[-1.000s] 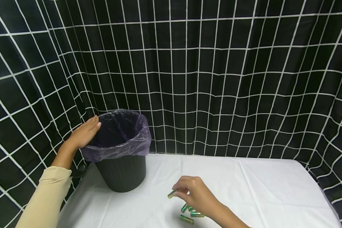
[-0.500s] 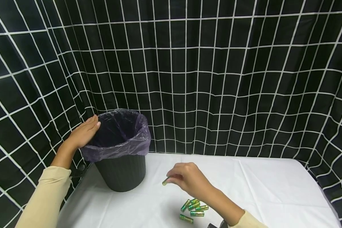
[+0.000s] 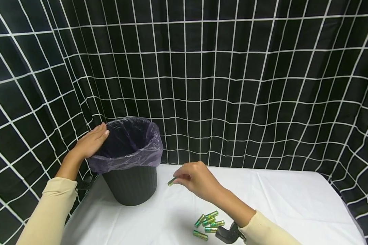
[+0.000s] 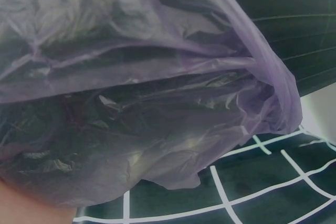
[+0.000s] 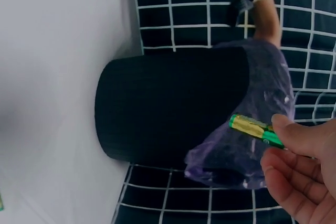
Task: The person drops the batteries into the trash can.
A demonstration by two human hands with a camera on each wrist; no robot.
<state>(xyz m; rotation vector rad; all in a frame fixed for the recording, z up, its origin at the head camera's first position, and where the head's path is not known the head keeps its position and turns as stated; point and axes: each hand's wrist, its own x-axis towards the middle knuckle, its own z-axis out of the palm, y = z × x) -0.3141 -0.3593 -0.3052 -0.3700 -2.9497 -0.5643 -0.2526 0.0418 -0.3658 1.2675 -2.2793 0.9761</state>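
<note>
A dark ribbed trash bin (image 3: 130,187) stands on the left, its rim lined with a translucent purple plastic bag (image 3: 138,160). My left hand (image 3: 90,143) rests on the bin's left rim over the bag, fingers straight. Between thumb and fingers, my right hand (image 3: 197,182) pinches a green-and-gold battery (image 5: 254,128), held above the table to the right of the bin. Several more such batteries (image 3: 208,221) lie in a loose group near the front, below the right forearm. The left wrist view is mostly filled by the bag (image 4: 147,114), which hides the left fingers there.
A white cloth (image 3: 263,204) covers the table. Black curtains (image 3: 233,85) with a white grid hang behind it and at both sides. A black wrist mount (image 3: 228,234) on the right forearm sits close to the loose batteries.
My right hand has risen from the battery group and moved left toward the bin, carrying the pinched battery. More of the group now shows. The left hand has stayed on the rim.
</note>
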